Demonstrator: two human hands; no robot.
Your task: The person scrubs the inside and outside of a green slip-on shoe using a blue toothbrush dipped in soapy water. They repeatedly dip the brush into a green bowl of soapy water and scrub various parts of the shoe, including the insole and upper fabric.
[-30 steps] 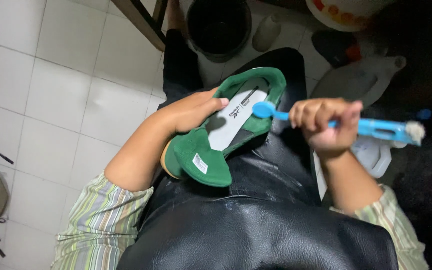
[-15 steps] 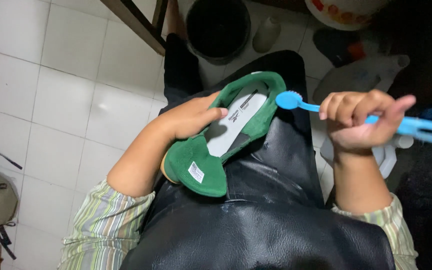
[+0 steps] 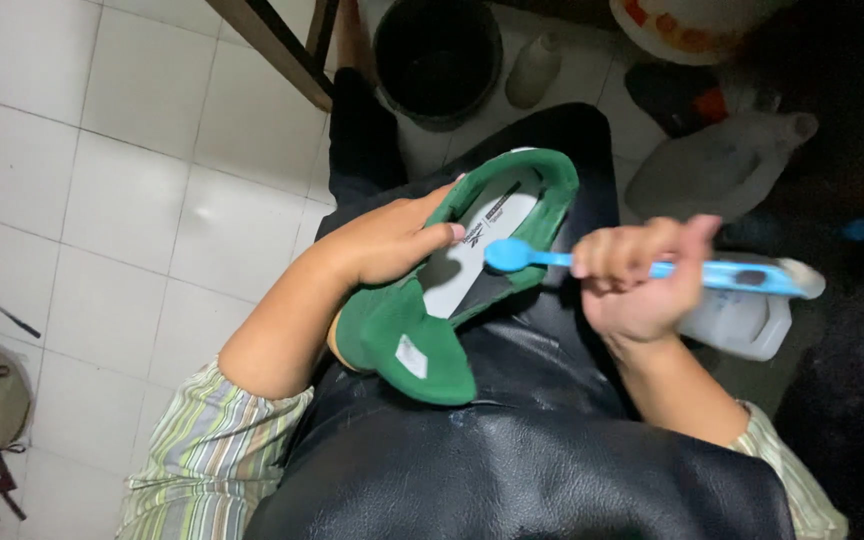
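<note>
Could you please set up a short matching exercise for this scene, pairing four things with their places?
Things:
1. green shoe
2. blue brush
3. black bucket
4. striped sleeve

Places:
A. on the tiled floor at the top
B. gripped in the right hand
C. on the left forearm
D. held in the left hand over the black apron

Pairs: 1-D, 2-B, 3-A, 4-C

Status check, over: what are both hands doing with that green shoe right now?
Left hand grips green shoe on the lap. Right hand closed on blue brush, head over the insole. Nothing blocking; bucket and jug beyond.
</note>
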